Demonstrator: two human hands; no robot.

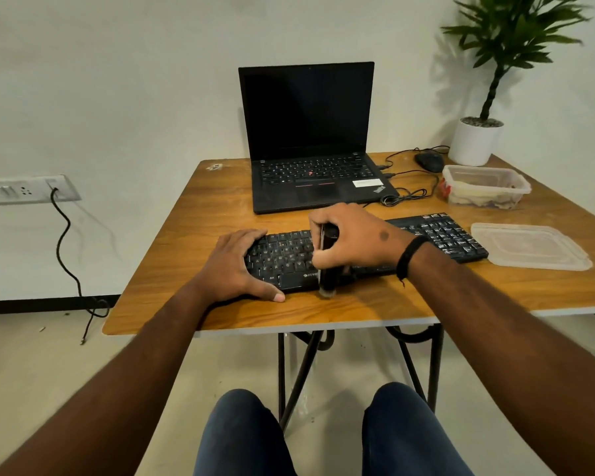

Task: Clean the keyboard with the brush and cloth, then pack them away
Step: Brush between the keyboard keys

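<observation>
The keyboard (pixel 426 235) is black with pale legends, and the brush (pixel 328 269) over its front edge is black with greyish bristles. The table (pixel 193 218) is orange-brown wood grain with a pale grey rim. Toward its back edge the black laptop (pixel 310 132) shows a red dot among its keys. At the back right corner stand a white pot (pixel 473 142), a black mouse (pixel 429 161) and a clear container (pixel 486 187).

The right hand (pixel 352 240) grips the brush (pixel 327 266) (bristles down) over the keyboard (pixel 437 235), left hand (pixel 236 266) steadying it.
</observation>
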